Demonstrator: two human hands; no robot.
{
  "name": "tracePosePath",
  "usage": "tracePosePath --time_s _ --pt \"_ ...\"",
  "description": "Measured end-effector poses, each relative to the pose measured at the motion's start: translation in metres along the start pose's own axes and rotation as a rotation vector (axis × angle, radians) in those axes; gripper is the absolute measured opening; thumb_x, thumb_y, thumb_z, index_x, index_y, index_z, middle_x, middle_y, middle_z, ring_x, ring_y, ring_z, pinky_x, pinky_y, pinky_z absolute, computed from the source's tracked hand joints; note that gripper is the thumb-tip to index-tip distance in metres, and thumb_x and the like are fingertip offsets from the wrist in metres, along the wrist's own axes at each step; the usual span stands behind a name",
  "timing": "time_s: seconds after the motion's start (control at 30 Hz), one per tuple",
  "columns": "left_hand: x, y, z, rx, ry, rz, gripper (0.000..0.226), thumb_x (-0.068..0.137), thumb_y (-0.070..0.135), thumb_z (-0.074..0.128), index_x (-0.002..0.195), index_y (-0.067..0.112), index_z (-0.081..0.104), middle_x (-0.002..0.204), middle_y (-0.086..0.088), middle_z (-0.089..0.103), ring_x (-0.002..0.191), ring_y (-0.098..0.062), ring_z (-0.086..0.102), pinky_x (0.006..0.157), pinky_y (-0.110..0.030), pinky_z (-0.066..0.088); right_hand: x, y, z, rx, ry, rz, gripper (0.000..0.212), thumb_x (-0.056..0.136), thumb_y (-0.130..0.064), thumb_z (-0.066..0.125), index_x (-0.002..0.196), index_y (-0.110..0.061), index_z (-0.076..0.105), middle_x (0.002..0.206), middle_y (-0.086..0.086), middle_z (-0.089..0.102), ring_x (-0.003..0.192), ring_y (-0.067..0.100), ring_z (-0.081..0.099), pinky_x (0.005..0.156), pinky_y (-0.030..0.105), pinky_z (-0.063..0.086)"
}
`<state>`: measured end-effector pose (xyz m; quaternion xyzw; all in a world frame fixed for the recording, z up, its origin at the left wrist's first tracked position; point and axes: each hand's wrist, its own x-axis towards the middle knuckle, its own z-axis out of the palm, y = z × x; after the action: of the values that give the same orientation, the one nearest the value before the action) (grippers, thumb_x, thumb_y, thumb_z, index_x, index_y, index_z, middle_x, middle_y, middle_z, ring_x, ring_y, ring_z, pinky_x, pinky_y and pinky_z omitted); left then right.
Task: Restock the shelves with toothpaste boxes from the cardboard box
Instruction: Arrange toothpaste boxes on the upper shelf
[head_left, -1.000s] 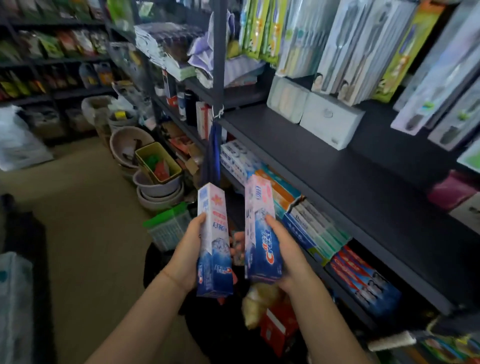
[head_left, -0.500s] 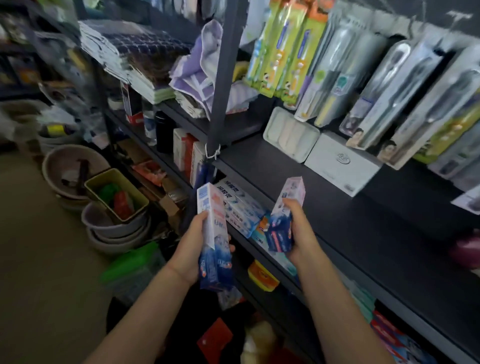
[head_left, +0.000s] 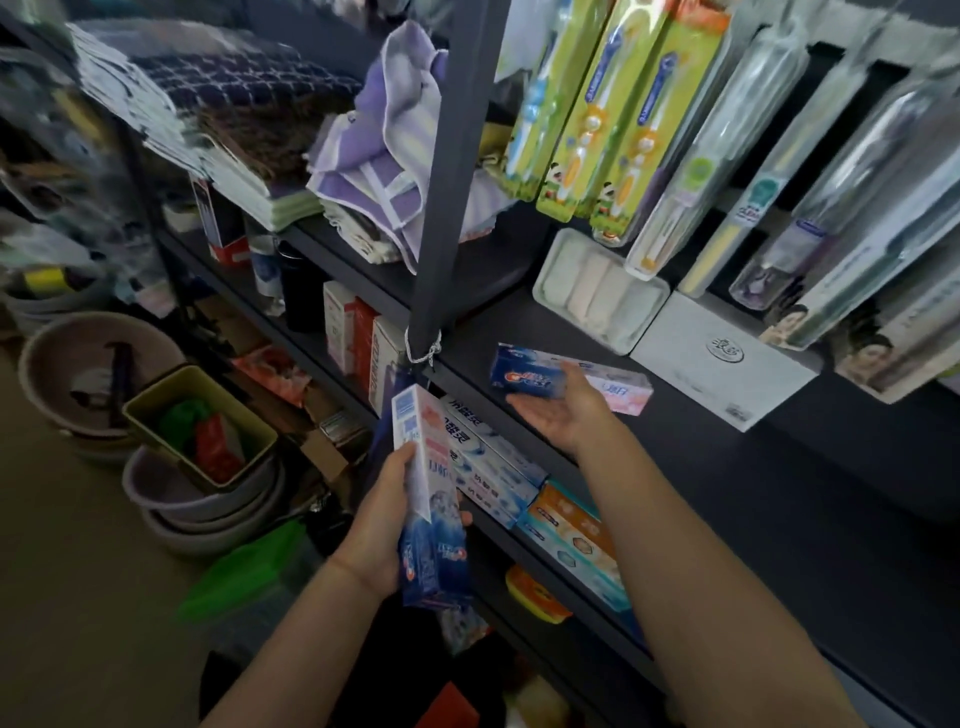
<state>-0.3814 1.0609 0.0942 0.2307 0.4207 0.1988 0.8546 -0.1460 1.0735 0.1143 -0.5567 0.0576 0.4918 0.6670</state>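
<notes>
The right hand (head_left: 563, 410) lay palm-up at the near edge of the dark shelf (head_left: 779, 493), fingers nearly straight under the blue end of a Crest toothpaste box (head_left: 571, 383). That box lay flat on the shelf, lengthwise left to right, its pink-and-white end pointing right, just near of a white tray (head_left: 597, 291) and left of a white carton (head_left: 722, 358). Whether the fingers gripped the box or only touched it could not be told.

The left hand (head_left: 384, 525) gripped a second toothpaste box (head_left: 428, 499), fingers and thumb curled around its lower half. This box stood nearly upright in front of the shelving, blue end down, clear of every shelf.

On the shelf below, stacked toothpaste cartons (head_left: 488, 467) lay flat, with orange-and-teal cartons (head_left: 571, 530) to their right. Packaged toothbrushes (head_left: 613, 104) leaned against the back above the tray. Folded towels (head_left: 384, 135) occupied the far-left shelf. Stacked basins (head_left: 171, 493) sat on the floor at left.
</notes>
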Motion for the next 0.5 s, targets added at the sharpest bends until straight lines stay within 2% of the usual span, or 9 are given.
tracePosePath --time_s 0.07,0.13,0.17,0.23,0.3,0.37,0.43,0.5 --pt "0.008 0.004 0.001 0.007 0.014 -0.034 0.060 0.097 0.057 0.043 0.137 0.013 0.051 0.095 -0.015 0.067 0.068 -0.028 0.069 0.054 -0.034 0.054 0.006 -0.004 -0.004 -0.148 -0.006 0.106 0.058 0.107 -0.040 0.030 0.125 0.010 0.051 0.124 0.030 0.059 0.110 0.042 0.062 0.085 0.043 0.054" --pt "0.017 0.005 0.004 0.000 0.016 -0.066 0.061 0.097 0.058 0.043 0.134 0.010 0.054 0.088 -0.013 0.069 0.064 -0.027 0.069 0.055 -0.035 0.054 0.005 -0.006 -0.007 -0.417 0.023 0.083 0.048 0.107 -0.032 0.028 0.112 0.004 0.060 0.107 0.021 0.068 0.087 0.032 0.069 0.070 0.037 0.053" --pt "0.020 0.005 0.007 -0.001 0.011 -0.084 0.061 0.097 0.057 0.043 0.132 0.009 0.055 0.083 -0.012 0.070 0.064 -0.027 0.068 0.057 -0.035 0.053 0.005 -0.007 -0.009 -0.591 0.069 -0.005 0.039 0.105 -0.027 0.033 0.105 -0.001 0.062 0.096 0.016 0.070 0.075 0.028 0.068 0.064 0.033 0.051" --pt "0.024 0.005 0.014 0.003 -0.001 -0.099 0.059 0.099 0.054 0.042 0.130 0.006 0.056 0.082 -0.013 0.071 0.068 -0.027 0.065 0.062 -0.037 0.050 0.009 -0.011 -0.015 -0.912 0.265 -0.366 0.024 0.096 -0.021 0.045 0.091 -0.008 0.064 0.082 0.009 0.067 0.066 0.026 0.063 0.061 0.032 0.050" --pt "0.028 0.006 0.020 0.009 -0.004 -0.107 0.059 0.099 0.053 0.041 0.132 0.006 0.054 0.095 -0.016 0.070 0.072 -0.027 0.063 0.062 -0.037 0.050 0.016 -0.022 -0.022 -1.155 0.449 -0.751 0.017 0.093 -0.017 0.050 0.095 -0.009 0.065 0.090 0.006 0.060 0.081 0.025 0.058 0.070 0.034 0.048" --pt "0.031 0.006 0.025 0.034 -0.017 -0.102 0.055 0.100 0.052 0.041 0.131 0.009 0.054 0.095 -0.016 0.069 0.074 -0.029 0.064 0.052 -0.034 0.054 0.028 -0.037 -0.028 -1.383 0.451 -0.974 0.026 0.094 -0.015 0.053 0.118 -0.008 0.062 0.116 0.009 0.058 0.106 0.026 0.054 0.087 0.038 0.048" --pt "0.032 0.006 0.028 0.029 -0.041 -0.109 0.054 0.100 0.051 0.039 0.133 0.010 0.052 0.095 -0.016 0.068 0.072 -0.029 0.065 0.046 -0.030 0.054 0.045 -0.053 -0.029 -1.663 0.322 -0.925 0.050 0.094 -0.019 0.055 0.142 -0.011 0.046 0.148 0.011 0.043 0.136 0.029 0.037 0.109 0.045 0.036" --pt "0.033 0.006 0.031 0.020 -0.062 -0.123 0.059 0.100 0.052 0.039 0.136 0.008 0.051 0.085 -0.014 0.071 0.064 -0.027 0.068 0.046 -0.030 0.054 0.057 -0.060 -0.025 -1.928 0.213 -0.763 0.070 0.092 -0.031 0.061 0.153 -0.019 0.028 0.160 0.005 0.026 0.148 0.025 0.020 0.117 0.048 0.023"
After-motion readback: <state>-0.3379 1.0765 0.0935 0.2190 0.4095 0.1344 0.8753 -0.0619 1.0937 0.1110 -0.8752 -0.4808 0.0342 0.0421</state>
